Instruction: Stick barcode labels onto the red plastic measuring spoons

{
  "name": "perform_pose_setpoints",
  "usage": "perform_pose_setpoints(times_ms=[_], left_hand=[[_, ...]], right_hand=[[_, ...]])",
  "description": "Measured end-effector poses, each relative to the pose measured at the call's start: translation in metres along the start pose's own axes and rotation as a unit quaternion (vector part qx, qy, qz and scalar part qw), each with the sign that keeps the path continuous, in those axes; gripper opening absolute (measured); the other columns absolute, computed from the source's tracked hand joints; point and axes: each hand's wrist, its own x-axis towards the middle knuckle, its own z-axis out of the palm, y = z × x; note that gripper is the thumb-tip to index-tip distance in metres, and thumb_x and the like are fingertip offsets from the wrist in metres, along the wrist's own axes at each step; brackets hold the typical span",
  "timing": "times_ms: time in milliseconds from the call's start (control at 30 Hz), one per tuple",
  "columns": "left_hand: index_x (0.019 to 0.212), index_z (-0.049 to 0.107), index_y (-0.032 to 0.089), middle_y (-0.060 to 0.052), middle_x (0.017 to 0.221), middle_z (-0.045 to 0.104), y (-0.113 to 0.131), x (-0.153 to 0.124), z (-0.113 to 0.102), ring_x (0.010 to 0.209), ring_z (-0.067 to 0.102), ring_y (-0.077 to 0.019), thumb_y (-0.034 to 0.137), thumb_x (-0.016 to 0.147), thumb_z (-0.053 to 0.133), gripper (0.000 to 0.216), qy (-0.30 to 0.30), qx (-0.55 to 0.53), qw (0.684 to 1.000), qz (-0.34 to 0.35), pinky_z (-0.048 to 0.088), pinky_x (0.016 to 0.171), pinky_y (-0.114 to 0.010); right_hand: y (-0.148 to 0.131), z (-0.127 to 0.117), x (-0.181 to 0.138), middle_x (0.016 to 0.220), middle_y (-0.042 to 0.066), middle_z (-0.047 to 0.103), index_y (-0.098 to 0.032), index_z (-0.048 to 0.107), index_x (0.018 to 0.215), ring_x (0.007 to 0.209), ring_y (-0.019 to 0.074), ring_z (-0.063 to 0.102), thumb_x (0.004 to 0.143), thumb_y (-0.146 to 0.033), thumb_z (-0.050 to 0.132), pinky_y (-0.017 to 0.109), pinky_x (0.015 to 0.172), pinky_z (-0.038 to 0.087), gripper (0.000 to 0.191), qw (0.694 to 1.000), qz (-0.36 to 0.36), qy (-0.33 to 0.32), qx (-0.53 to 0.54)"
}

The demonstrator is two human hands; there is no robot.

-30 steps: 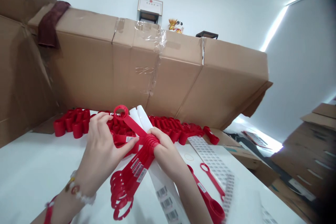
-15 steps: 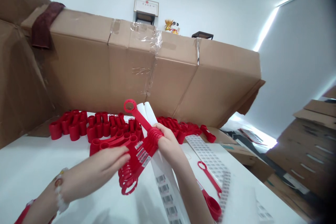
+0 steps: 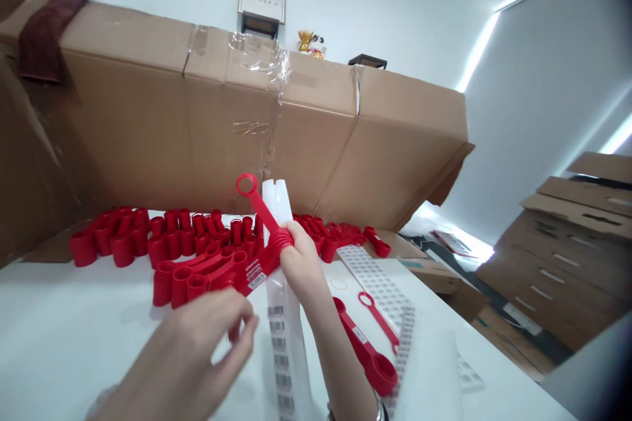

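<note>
My right hand [image 3: 300, 263] is closed around a bundle of red plastic ring-ended wrenches [image 3: 264, 262], with white barcode labels on their handles. One wrench sticks up from the bundle, its ring [image 3: 247, 185] above my right hand. In front of the bundle's lower end is my left hand [image 3: 197, 342], blurred, with curled fingers and the thumb apart from them. A bit of red shows between finger and thumb; whether they grip it I cannot tell. Behind my right hand lies a long white strip of barcode labels [image 3: 281, 355].
Several red ring-ended parts [image 3: 197, 283] stand left of the bundle, with rows of red parts [image 3: 123, 237] behind. On the right lie a red wrench [image 3: 365, 348], a thinner one [image 3: 378, 319] and label sheets [image 3: 375, 283]. A cardboard wall [image 3: 222, 125] borders the white table [image 3: 44, 335].
My left hand has changed from flat and extended to curled, nearer the camera, over the bundle's lower rings. The fanned wrenches look closer together. The view has shifted slightly.
</note>
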Motion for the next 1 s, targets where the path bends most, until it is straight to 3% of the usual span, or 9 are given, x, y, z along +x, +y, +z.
perform_pose_setpoints(times_ms=[100, 300, 500, 633, 733, 800, 867, 933, 1000], left_hand=[[0.085, 0.062, 0.023, -0.006, 0.071, 0.069, 0.010, -0.002, 0.027, 0.062, 0.069, -0.0250, 0.036, 0.098, 0.024, 0.043, -0.096, 0.021, 0.993, -0.058, 0.046, 0.055, -0.035], [0.116, 0.061, 0.021, -0.008, 0.086, 0.073, 0.008, 0.002, 0.042, 0.081, 0.072, -0.0300, 0.039, 0.099, 0.022, 0.046, -0.061, -0.038, 0.990, -0.118, 0.053, 0.069, -0.042], [0.092, 0.059, 0.022, 0.000, 0.065, 0.065, 0.000, 0.003, 0.053, 0.056, 0.065, -0.0206, 0.028, 0.101, 0.032, 0.029, 0.029, 0.029, 0.999, -0.032, 0.047, 0.052, -0.032], [0.073, 0.053, 0.022, 0.002, 0.055, 0.056, 0.004, -0.002, 0.055, 0.043, 0.057, -0.0163, 0.011, 0.096, 0.036, 0.031, 0.136, 0.140, 0.975, 0.102, 0.039, 0.042, -0.032], [0.077, 0.056, 0.021, 0.004, 0.055, 0.055, 0.012, -0.010, 0.040, 0.042, 0.057, -0.0135, 0.007, 0.093, 0.039, 0.027, 0.171, 0.126, 0.960, 0.184, 0.041, 0.041, -0.029], [0.085, 0.058, 0.023, 0.007, 0.055, 0.054, 0.016, -0.014, 0.023, 0.040, 0.054, -0.0110, 0.015, 0.096, 0.042, 0.021, 0.147, 0.065, 0.976, 0.146, 0.041, 0.041, -0.025], [0.089, 0.057, 0.026, 0.009, 0.058, 0.054, 0.014, -0.014, 0.003, 0.040, 0.050, -0.0094, 0.028, 0.100, 0.042, 0.019, 0.090, -0.023, 0.995, 0.044, 0.040, 0.041, -0.021], [0.087, 0.055, 0.028, 0.008, 0.060, 0.052, 0.006, -0.008, -0.015, 0.045, 0.048, -0.0099, 0.040, 0.101, 0.043, 0.022, 0.041, -0.103, 0.993, -0.037, 0.036, 0.041, -0.020], [0.088, 0.056, 0.029, 0.008, 0.058, 0.044, -0.004, -0.001, -0.029, 0.050, 0.044, -0.0111, 0.048, 0.099, 0.046, 0.024, 0.052, -0.153, 0.982, -0.099, 0.033, 0.045, -0.020]], right_hand=[[-0.001, -0.001, 0.000, 0.077, -0.001, 0.049, -0.022, 0.043, 0.072, 0.074, 0.0165, 0.047, 0.080, -0.017, 0.039, 0.029, 0.066, 0.035, 0.010, 0.999, 0.003, 0.023, 0.024], [-0.007, -0.001, -0.004, 0.077, -0.002, 0.048, -0.021, 0.043, 0.070, 0.073, 0.0154, 0.046, 0.081, -0.016, 0.040, 0.029, 0.066, 0.035, 0.012, 0.999, -0.002, 0.019, 0.050], [-0.008, 0.005, -0.009, 0.079, -0.002, 0.047, -0.022, 0.038, 0.070, 0.072, 0.0153, 0.045, 0.084, -0.016, 0.039, 0.029, 0.065, 0.035, 0.015, 0.999, -0.026, 0.022, 0.011], [-0.005, 0.008, -0.008, 0.082, -0.001, 0.047, -0.022, 0.036, 0.070, 0.074, 0.0162, 0.046, 0.085, -0.015, 0.038, 0.030, 0.067, 0.034, 0.017, 0.998, -0.038, 0.027, -0.046], [0.000, 0.007, -0.003, 0.082, -0.001, 0.044, -0.022, 0.035, 0.071, 0.072, 0.0160, 0.045, 0.086, -0.015, 0.037, 0.031, 0.066, 0.032, 0.016, 0.995, -0.028, 0.021, -0.092], [0.002, 0.004, 0.000, 0.082, -0.001, 0.044, -0.022, 0.034, 0.070, 0.071, 0.0158, 0.044, 0.085, -0.015, 0.037, 0.031, 0.065, 0.032, 0.017, 0.994, -0.028, -0.011, -0.104], [0.003, 0.000, 0.001, 0.080, -0.001, 0.045, -0.021, 0.036, 0.068, 0.071, 0.0157, 0.045, 0.083, -0.014, 0.039, 0.031, 0.065, 0.033, 0.017, 0.993, -0.034, -0.062, -0.098], [0.001, -0.002, -0.001, 0.079, -0.001, 0.047, -0.020, 0.039, 0.067, 0.072, 0.0155, 0.047, 0.081, -0.013, 0.041, 0.030, 0.064, 0.035, 0.016, 0.989, -0.042, -0.118, -0.083], [-0.004, -0.003, -0.006, 0.079, -0.002, 0.048, -0.020, 0.040, 0.068, 0.073, 0.0151, 0.048, 0.081, -0.014, 0.041, 0.030, 0.064, 0.036, 0.015, 0.984, -0.045, -0.161, -0.068]])
